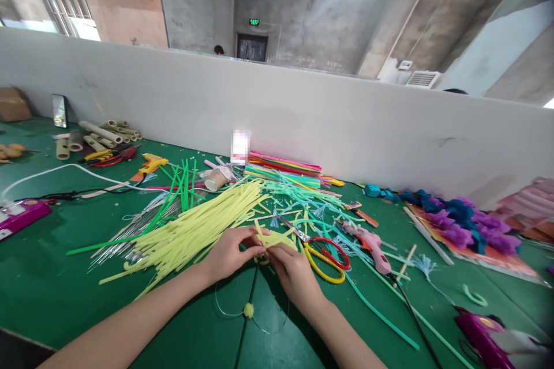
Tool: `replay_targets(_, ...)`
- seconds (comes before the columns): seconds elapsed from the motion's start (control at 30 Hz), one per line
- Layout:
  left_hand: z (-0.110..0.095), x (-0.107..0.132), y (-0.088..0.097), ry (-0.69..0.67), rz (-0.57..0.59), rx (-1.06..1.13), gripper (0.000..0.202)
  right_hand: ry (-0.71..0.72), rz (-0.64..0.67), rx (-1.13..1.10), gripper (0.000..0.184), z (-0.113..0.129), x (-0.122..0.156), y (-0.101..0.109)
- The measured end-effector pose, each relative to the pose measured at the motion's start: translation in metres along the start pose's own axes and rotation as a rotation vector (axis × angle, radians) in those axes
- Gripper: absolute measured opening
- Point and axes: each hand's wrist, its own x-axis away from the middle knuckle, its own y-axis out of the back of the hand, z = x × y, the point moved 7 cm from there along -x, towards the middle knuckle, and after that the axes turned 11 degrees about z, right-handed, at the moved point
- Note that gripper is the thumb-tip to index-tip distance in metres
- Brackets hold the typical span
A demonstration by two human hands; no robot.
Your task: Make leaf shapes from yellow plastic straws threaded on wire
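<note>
The left hand (228, 252) and right hand (296, 271) pinch the yellow piece (279, 238) between their fingers — a slackened grip could let it unwind, or nearby scissors (305, 237) might snag.

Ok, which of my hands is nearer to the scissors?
Right. Your right hand is just to the left of the scissors; your left hand is farther left, with the right hand between it and them.
</note>
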Motion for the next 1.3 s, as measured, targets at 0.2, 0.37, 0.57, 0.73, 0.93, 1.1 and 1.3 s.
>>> replay_targets(0.2,-0.003,-0.001,0.002,-0.066,-0.004,-0.032,0.015,-0.009,-0.019,-0.028,0.024,-0.003,0.0,0.001)
replay_targets(0.37,-0.009,-0.002,0.004,-0.077,-0.003,-0.079,0.009,-0.123,-0.091,-0.212,0.03,-0.011,0.003,0.009)
replay_targets(0.57,-0.011,-0.001,0.004,-0.041,0.018,-0.089,0.012,-0.102,-0.195,-0.335,0.023,-0.007,0.003,0.018)
replay_targets(0.73,0.001,-0.002,0.006,-0.005,0.007,0.037,0.021,-0.285,-0.238,-0.606,0.033,-0.028,0.005,0.011)
replay_targets(0.93,0.011,-0.003,0.012,0.027,0.002,0.079,0.021,-0.356,-0.29,-0.725,0.042,-0.043,0.009,0.016)
replay_targets(1.1,0.016,-0.004,0.018,0.052,-0.035,0.069,0.022,-0.385,-0.32,-0.764,0.041,-0.048,0.011,0.021)
replay_targets(1.3,0.015,-0.003,0.025,0.081,-0.067,0.059,0.022,-0.414,-0.386,-0.782,0.037,-0.061,0.016,0.028)
